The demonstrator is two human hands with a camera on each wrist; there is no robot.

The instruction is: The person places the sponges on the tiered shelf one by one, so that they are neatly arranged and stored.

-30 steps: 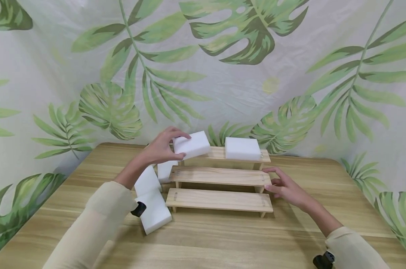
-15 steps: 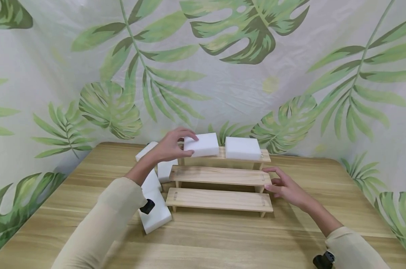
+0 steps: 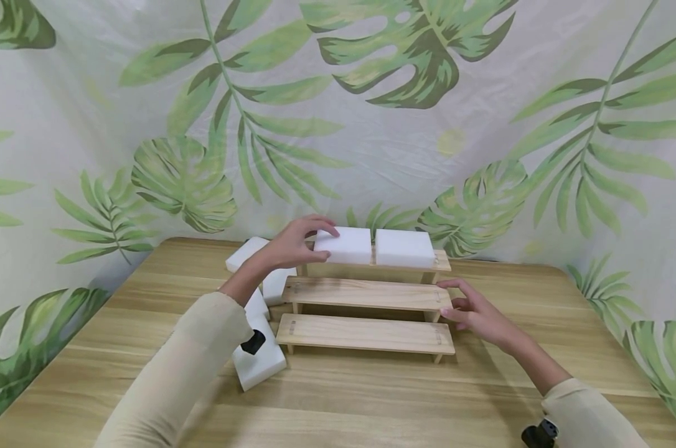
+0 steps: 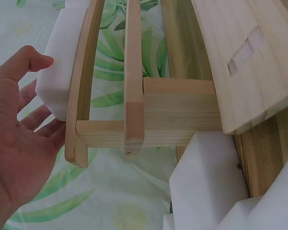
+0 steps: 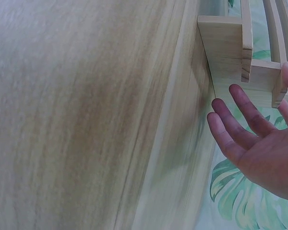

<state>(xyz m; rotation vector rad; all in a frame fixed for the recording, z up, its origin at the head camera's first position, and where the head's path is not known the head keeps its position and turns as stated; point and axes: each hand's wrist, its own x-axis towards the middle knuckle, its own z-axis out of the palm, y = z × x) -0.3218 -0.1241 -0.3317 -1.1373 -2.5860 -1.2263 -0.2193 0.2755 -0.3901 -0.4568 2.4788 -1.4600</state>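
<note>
"My left hand (image 3: 295,244) pinches the left end of a white foam block (image 3: 348,244), thumb and fingers parted just enough to span it."

"And where is that block?"

"On the top shelf (image 3: 442,259) of a three-step wooden stand (image 3: 366,333), lying flat as far as I can see, just beside a second foam block (image 3: 405,247) on its right, with a narrow gap between them."

"So which step is this?"

"I'd call it the end of setting down and lining up; the two look about level. The next move, I judge, calls for an easy release, fingers slipping off to the left so that such a light block isn't dragged along."

"Your other hand?"

"My right hand (image 3: 475,314) holds the right end of the middle shelf (image 3: 366,294) between thumb and forefinger, its other fingers spread and loose. I take that as steadying."

"Any more blocks?"

"At least four loose blocks (image 3: 259,362) lie on the table (image 3: 399,404), left of the stand, partly behind my forearm (image 3: 248,283)."

"And the room?"

"The table has a streaky pale wood grain, with the stand toward its far side. Beyond hangs a whitish cloth (image 3: 388,168) printed with green leaves, slightly wrinkled."
</note>
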